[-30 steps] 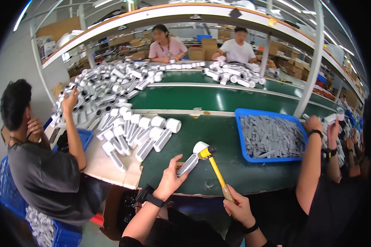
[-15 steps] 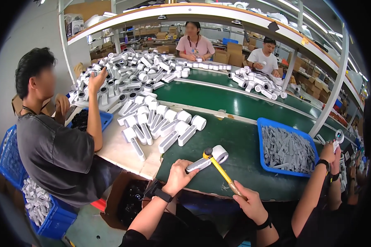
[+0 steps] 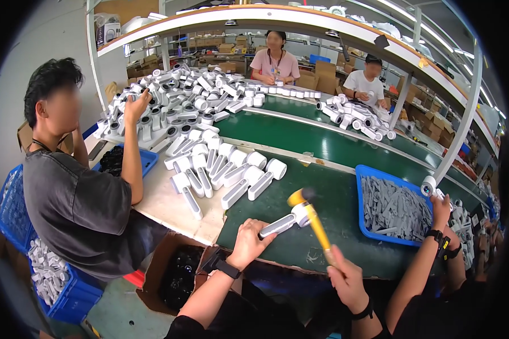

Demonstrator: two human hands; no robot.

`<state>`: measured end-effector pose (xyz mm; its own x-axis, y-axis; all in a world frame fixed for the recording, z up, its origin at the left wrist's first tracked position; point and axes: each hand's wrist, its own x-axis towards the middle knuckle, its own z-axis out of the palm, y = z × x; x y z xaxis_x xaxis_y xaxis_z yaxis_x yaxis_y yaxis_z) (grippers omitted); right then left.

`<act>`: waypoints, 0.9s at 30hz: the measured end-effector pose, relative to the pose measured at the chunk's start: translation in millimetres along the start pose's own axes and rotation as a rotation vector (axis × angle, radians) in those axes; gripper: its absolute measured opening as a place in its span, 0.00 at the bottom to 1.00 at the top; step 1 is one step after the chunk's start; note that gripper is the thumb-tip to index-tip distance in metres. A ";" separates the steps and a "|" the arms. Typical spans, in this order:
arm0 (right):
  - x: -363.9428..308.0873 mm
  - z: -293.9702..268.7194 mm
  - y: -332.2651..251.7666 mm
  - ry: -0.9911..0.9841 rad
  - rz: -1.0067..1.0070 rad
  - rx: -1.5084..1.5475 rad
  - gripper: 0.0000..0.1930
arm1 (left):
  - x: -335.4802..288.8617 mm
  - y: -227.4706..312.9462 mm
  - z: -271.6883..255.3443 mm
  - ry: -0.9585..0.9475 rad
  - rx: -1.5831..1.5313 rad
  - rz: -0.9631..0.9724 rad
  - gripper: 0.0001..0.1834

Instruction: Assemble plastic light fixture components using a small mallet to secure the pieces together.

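My left hand [image 3: 247, 244] grips the handle end of a white housing [image 3: 279, 226] with a grey strip and a round head, which lies on the green work surface. My right hand [image 3: 348, 279] is closed round the wooden grip of a mallet [image 3: 318, 225] with a yellow shaft. The mallet's black-and-yellow head, slightly blurred, is over the housing's round end and partly hides it; whether the two touch I cannot tell. Left of my hands, several like housings [image 3: 232, 169] lie grouped on a pale board [image 3: 203, 230].
A blue tray [image 3: 360, 206] of grey strips stands to the right, beside a co-worker's hands [image 3: 442, 217] holding a similar housing. A person [image 3: 76, 192] sits at the left. A large heap of housings [image 3: 175, 96] lies behind, along the green conveyor [image 3: 288, 133].
The mallet head has moved right and up, from over the housing's handle to its round end. My left hand keeps its grip. The neighbour's hands have shifted left toward the tray.
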<state>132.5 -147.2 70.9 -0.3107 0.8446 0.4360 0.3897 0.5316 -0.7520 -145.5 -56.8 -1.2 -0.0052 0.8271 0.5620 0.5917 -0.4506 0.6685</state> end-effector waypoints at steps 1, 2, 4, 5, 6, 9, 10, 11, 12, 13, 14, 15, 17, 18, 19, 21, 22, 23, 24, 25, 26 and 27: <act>4.7 1.9 11.6 -0.132 -0.045 -0.099 0.27 | 1.2 -0.4 -1.1 -0.001 -0.002 -0.002 0.13; 2.3 1.6 11.3 -0.130 -0.044 -0.101 0.27 | 1.7 -0.7 -1.8 -0.003 -0.004 -0.004 0.13; -1.8 1.7 8.2 -0.145 -0.031 -0.126 0.26 | -1.0 -1.6 -2.1 -0.026 0.000 -0.013 0.13; -4.0 -1.2 -5.8 -0.114 0.111 -0.060 0.26 | -2.6 -2.8 -2.3 -0.048 0.005 -0.024 0.14; -1.3 1.7 -7.3 -0.122 0.109 -0.057 0.26 | -2.3 -3.8 -2.4 -0.043 0.008 -0.030 0.14; -2.6 6.3 9.5 -0.145 0.001 -0.149 0.27 | -1.4 -1.6 1.5 -0.019 0.011 -0.028 0.13; -0.8 5.6 9.4 -0.147 -0.002 -0.148 0.27 | -1.4 -3.0 0.9 -0.015 0.013 -0.028 0.13; 0.8 4.4 7.6 -0.179 0.073 -0.134 0.27 | -2.4 -4.2 0.1 -0.051 0.012 -0.051 0.13; 2.6 3.3 4.8 -0.211 0.147 -0.121 0.27 | -2.5 -5.4 -0.8 -0.086 0.010 -0.073 0.13; 1.2 2.5 -2.1 -0.180 0.126 -0.137 0.27 | -2.7 -5.7 0.5 -0.063 0.022 -0.063 0.14; -0.2 6.4 -6.7 -0.187 0.123 -0.137 0.27 | -5.3 -6.0 -0.3 -0.059 0.023 -0.069 0.14; -1.7 12.3 -11.5 -0.153 0.116 -0.053 0.27 | -7.9 -6.1 -1.7 -0.042 0.039 -0.066 0.15; -0.2 19.4 -0.1 -0.141 -0.107 -0.073 0.27 | -9.0 -5.0 -1.6 -0.023 0.049 -0.058 0.16; 0.1 15.3 -1.4 -0.143 -0.108 -0.076 0.27 | -10.4 -6.3 -1.2 0.001 0.067 -0.035 0.16; 4.3 11.8 -3.6 -0.176 -0.071 -0.114 0.27 | -9.6 -9.1 -3.0 0.028 0.089 -0.011 0.16; 4.4 9.3 -9.3 -0.173 0.073 -0.054 0.27 | -10.8 -14.1 -8.0 0.015 0.078 -0.034 0.16; 2.0 11.1 -10.4 -0.180 0.074 -0.054 0.27 | -14.9 -13.5 -10.0 -0.008 0.064 -0.062 0.16; 0.2 14.0 -12.2 -0.110 0.039 -0.014 0.27 | -15.9 -12.6 -9.6 0.034 0.050 -0.045 0.15; -1.8 17.0 -14.0 -0.040 0.005 0.026 0.27 | -17.7 -11.2 -10.0 0.036 0.050 -0.052 0.15; -2.3 20.9 -13.3 -0.074 0.000 0.045 0.28 | -17.0 -7.2 -11.6 0.027 0.094 -0.061 0.16; 0.0 20.9 -11.5 -0.195 0.012 -0.017 0.28 | -17.0 -4.6 -11.8 0.018 0.138 -0.071 0.16; 2.2 20.4 -4.5 -0.215 -0.067 -0.077 0.28 | -18.0 -3.9 -9.7 0.017 0.136 -0.072 0.16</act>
<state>112.4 -149.0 65.2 -0.5121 0.7787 0.3625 0.4240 0.5962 -0.6817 -155.6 -73.2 -9.2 -0.0647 0.8493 0.5239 0.6932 -0.3393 0.6358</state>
